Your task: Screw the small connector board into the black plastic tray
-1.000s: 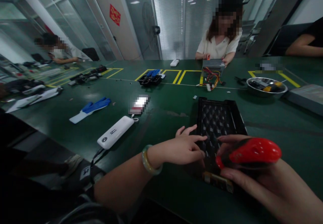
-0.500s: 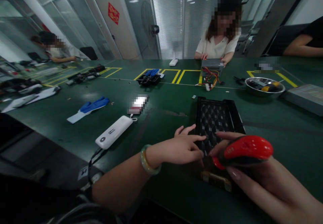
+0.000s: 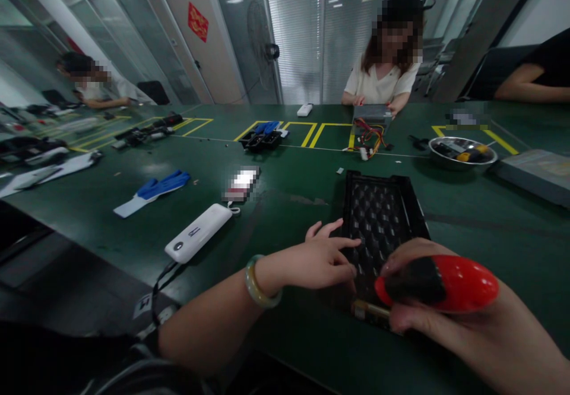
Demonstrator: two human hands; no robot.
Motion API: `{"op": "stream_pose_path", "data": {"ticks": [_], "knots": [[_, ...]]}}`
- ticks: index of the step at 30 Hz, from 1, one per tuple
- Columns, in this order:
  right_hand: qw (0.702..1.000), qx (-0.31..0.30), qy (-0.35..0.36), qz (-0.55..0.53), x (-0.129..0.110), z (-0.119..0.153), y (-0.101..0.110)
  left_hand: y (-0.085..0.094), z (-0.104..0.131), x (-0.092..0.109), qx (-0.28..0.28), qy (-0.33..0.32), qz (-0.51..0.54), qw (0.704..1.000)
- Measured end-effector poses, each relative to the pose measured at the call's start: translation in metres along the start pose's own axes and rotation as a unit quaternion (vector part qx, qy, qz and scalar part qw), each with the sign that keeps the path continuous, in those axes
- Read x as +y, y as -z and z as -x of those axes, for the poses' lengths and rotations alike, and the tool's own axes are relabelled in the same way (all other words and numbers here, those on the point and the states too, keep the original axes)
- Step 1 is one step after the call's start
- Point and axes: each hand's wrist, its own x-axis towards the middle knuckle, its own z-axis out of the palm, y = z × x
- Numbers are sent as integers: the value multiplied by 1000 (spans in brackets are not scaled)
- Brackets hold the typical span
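Observation:
My right hand (image 3: pixel 472 324) is wrapped round a screwdriver's red and black handle (image 3: pixel 467 283), its fingertips near the handle's front end; the shaft cannot be made out. Beneath both hands lies a black tray (image 3: pixel 378 205) with a bumpy patterned floor. My left hand (image 3: pixel 325 258), a bangle on its wrist, reaches over the tray's left edge with fingers apart. What lies under its fingertips is too dark to tell. A brownish metallic strip (image 3: pixel 369 310) sits at the tray's near end, partly hidden by my right hand.
Left of the tray are a white power bank (image 3: pixel 199 233), a phone (image 3: pixel 241 183) and a blue-white glove (image 3: pixel 154 192). A metal bowl of tools (image 3: pixel 463 152) and a grey case (image 3: pixel 537 172) stand at right. Opposite, a person (image 3: pixel 383 74) handles a metal box (image 3: pixel 371 114) with coloured wires.
My right hand has turned its grip on the screwdriver, whose handle now lies lower and farther right. My left hand has hardly moved.

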Motion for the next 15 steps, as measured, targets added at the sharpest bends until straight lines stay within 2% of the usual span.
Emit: {"op": "stream_pose_path", "data": {"ticks": [7,11,13,15], "knots": [[991,129,38,27,-4,0,10,-2,0,-5,11,-11,-6,1000],[971,235,28,18,1,-1,20,-5,-2,-6,25,-4,3,1000],[958,285,26,14,7,-3,27,-6,-3,-5,41,5,6,999],[956,289,10,46,14,-4,34,-7,-6,-3,79,20,0,997]]}}
